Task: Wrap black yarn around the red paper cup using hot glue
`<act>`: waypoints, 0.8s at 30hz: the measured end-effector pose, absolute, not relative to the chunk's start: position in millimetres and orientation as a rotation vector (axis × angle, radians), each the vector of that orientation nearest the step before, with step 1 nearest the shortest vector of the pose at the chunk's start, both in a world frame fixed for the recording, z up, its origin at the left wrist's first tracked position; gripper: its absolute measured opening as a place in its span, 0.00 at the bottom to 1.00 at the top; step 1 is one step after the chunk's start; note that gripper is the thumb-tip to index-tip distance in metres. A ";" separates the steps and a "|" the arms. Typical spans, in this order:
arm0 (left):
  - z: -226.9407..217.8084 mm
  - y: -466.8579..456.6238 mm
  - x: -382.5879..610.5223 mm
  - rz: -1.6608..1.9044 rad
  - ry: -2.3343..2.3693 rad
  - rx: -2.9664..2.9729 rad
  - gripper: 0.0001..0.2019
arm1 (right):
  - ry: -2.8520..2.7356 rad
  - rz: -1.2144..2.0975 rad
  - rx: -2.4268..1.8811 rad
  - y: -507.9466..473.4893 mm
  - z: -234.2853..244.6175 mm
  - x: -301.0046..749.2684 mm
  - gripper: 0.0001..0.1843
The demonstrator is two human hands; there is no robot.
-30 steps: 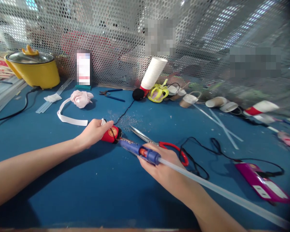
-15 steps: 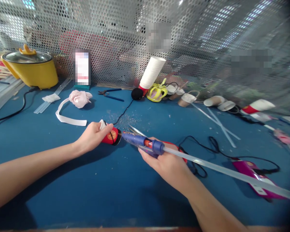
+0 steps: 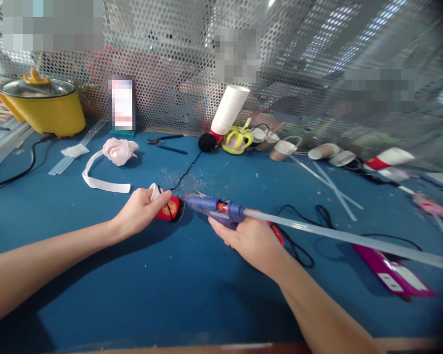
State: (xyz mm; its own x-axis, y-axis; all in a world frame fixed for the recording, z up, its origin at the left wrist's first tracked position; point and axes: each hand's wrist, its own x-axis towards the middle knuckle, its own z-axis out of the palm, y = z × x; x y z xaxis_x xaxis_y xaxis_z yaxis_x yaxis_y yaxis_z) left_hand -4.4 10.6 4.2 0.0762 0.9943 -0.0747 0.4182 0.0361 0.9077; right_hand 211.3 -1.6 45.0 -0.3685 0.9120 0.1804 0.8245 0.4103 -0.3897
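Note:
My left hand [image 3: 138,212] is closed round a small red paper cup [image 3: 169,208] lying on its side on the blue table [image 3: 133,290], its base turned to the right. My right hand [image 3: 249,238] grips a blue glue gun [image 3: 216,210] whose nozzle points left at the cup's base, almost touching it. A long clear glue stick [image 3: 354,238] sticks out of the gun's back to the right. Red-handled scissors [image 3: 276,233] lie mostly hidden under my right hand. A black string [image 3: 186,172] runs from the cup to a black pompom [image 3: 207,142].
A yellow pot [image 3: 40,109] stands at the back left, beside a pink fabric flower with white ribbon [image 3: 116,152] and blue pliers [image 3: 168,144]. A stack of white cups [image 3: 229,110], a yellow crown and several paper cups line the mesh wall. A magenta tool [image 3: 391,273] and black cords lie right.
My right hand swung the glue gun more level and nearer the cup's base; the glue stick's far end rose. The left hand kept its hold on the cup. The camera shifted slightly.

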 end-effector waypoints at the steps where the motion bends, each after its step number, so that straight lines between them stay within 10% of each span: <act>1: 4.2 10.7 -4.3 0.866 1.471 1.511 0.21 | -2.291 0.349 -1.508 -1.8 45.9 210.6 0.11; 24: 5.9 11.2 -3.9 0.908 1.464 1.461 0.21 | -2.293 0.376 -1.484 -9.0 52.0 212.2 0.10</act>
